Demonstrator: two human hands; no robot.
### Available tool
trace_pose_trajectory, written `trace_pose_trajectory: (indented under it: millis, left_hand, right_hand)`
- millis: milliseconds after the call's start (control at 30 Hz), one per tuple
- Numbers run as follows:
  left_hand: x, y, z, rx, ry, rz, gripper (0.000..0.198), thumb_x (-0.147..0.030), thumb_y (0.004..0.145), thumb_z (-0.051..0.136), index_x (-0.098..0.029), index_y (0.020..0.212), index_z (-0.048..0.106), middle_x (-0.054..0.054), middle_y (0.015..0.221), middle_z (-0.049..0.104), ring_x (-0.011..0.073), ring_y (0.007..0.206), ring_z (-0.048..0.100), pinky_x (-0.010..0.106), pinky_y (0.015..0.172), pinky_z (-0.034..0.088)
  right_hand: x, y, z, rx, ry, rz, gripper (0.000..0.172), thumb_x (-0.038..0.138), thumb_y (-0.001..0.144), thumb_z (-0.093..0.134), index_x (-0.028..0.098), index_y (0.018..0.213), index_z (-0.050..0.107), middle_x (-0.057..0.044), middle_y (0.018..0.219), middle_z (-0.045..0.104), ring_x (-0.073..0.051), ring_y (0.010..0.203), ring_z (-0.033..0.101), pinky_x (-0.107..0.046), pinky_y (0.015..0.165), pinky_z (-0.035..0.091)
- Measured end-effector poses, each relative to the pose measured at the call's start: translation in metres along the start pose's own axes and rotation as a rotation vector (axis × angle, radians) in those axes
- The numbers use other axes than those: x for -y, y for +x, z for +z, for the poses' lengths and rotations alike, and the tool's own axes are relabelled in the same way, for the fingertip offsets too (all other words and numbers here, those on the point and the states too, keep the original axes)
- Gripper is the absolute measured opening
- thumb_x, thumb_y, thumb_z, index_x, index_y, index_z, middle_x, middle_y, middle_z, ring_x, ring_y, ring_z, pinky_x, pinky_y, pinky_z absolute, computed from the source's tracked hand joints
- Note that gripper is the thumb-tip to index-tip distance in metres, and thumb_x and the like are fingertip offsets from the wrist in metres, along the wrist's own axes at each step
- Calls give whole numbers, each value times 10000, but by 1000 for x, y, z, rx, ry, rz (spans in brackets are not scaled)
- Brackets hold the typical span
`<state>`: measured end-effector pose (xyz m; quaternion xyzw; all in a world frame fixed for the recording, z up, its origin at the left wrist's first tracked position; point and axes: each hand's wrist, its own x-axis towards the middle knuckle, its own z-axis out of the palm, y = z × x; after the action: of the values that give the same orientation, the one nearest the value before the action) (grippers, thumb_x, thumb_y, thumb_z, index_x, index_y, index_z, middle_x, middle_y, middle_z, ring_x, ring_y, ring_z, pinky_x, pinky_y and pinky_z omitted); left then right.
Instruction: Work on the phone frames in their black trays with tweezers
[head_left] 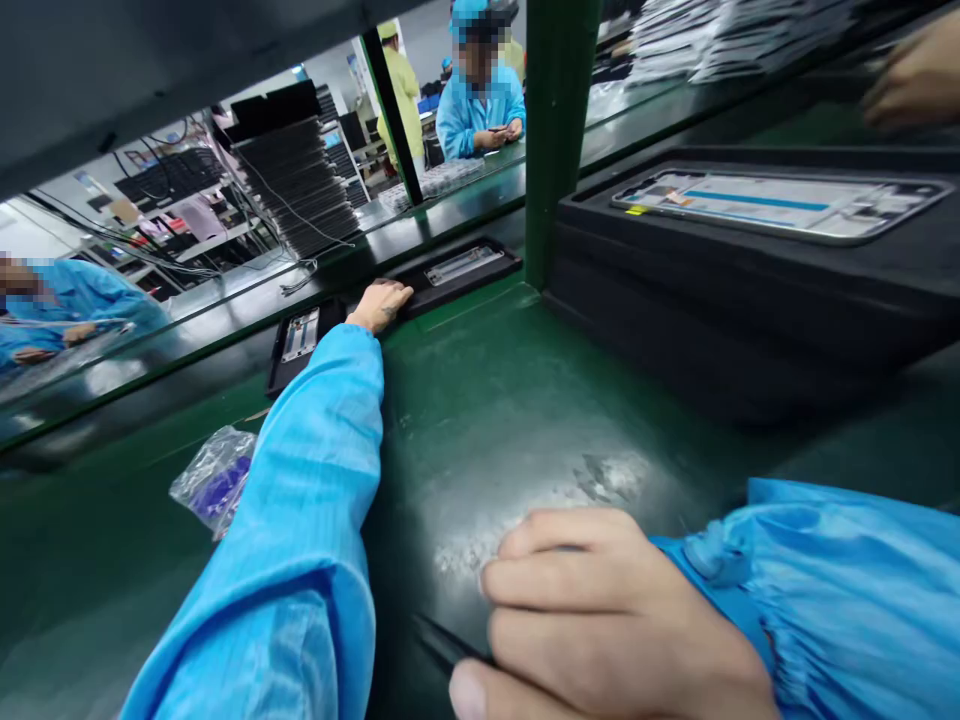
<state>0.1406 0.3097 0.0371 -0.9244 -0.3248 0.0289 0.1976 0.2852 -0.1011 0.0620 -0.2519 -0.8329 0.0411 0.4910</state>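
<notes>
Right up close at the bottom edge, the right hand (pixel 600 620) sits knuckles-up on the green worktop (pixel 487 420), fingers curled in tight like a loose fist. A thin dark strip (pixel 450 645) pokes out from under it on the left, and tbh I can't tell if it's actually gripped. A bit further out on the left there's a crumpled plastic bag (pixel 214 480) lying beside the blue sleeve. The left arm is stretched way out, and the left hand (pixel 379 305) rests on the near-left end of a black tray (pixel 457 270) that holds a flat silvery part. The fingers look folded down over the edge, but whether they're clamping it or just resting isn't clear. A second tray (pixel 300 340) lies just left of that hand. On the right, a stack of trays (pixel 750 290) carries a long panel (pixel 780 200) on top, next to a green post (pixel 555 130). Way back, a co-worker (pixel 480 100) in blue stands at another bench.
</notes>
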Motion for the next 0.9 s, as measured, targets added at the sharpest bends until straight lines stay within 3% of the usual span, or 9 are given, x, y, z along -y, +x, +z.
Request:
trace_pose_trajectory:
  millis: [67,133,233,400,533,633,700,800,900]
  left_hand:
    - [2,-15,-8,1,6,30,303,-57,929,393,-124,1108,627,132,1103,673,223,1021,593,336,922,416]
    - [0,-36,-21,-8,13,52,292,-61,928,405,-121,1104,629,142,1111,673,225,1030,592,325,912,422]
    - [-10,-79,-49,-34,23,66,259,-138,981,406,-119,1122,623,149,1113,661,235,1038,595,330,893,436]
    - [-47,-173,-96,-48,16,126,264,-259,1042,406,-170,1192,605,102,1096,655,213,967,625,309,799,429]
    - [-97,-253,-120,-141,1,194,255,-252,1053,397,-174,1195,594,75,1020,657,192,904,625,319,769,403]
    - [-150,-303,-129,-193,-48,234,246,-183,1036,403,-152,1193,590,59,951,639,180,817,599,325,713,402]
    - [-189,-326,-131,-217,-139,259,223,-156,1024,406,-131,1072,622,46,857,606,174,748,580,329,640,396]
    - [-237,-341,-130,-203,-298,281,199,-140,1002,434,-128,957,628,34,798,565,162,673,556,331,558,379]
    - [-249,-337,-125,-253,-390,302,235,-252,1022,454,-126,993,650,31,784,558,158,652,556,323,512,354]
  right_hand:
    - [-12,2,-4,15,4,-107,81,140,951,649,103,961,721,-35,748,688,-158,678,665,-314,730,589]
    - [-23,4,-6,22,23,-167,147,181,966,649,70,1053,690,-79,831,705,-191,806,691,-324,759,587]
    - [-39,8,-6,-38,45,-165,201,131,952,634,71,1142,663,-117,908,705,-196,876,688,-304,776,580]
    - [-67,22,-5,-406,27,106,133,218,971,630,222,1052,735,-49,926,707,-172,793,685,-288,711,567]
    - [-93,31,-5,-636,140,288,137,371,967,681,264,993,762,-26,832,691,-172,674,670,-310,644,575]
    - [-103,39,3,-611,230,383,155,423,934,727,281,984,765,-29,773,671,-188,697,663,-334,673,588]
    - [-102,48,15,-540,291,422,167,419,915,751,265,976,770,-31,753,664,-180,680,662,-318,657,590]
    - [-94,69,42,-355,399,458,226,432,883,779,232,989,772,-34,755,675,-166,662,673,-283,641,604]
    - [-86,97,73,-180,531,512,337,488,823,819,204,994,760,-33,768,685,-164,675,685,-269,650,617]
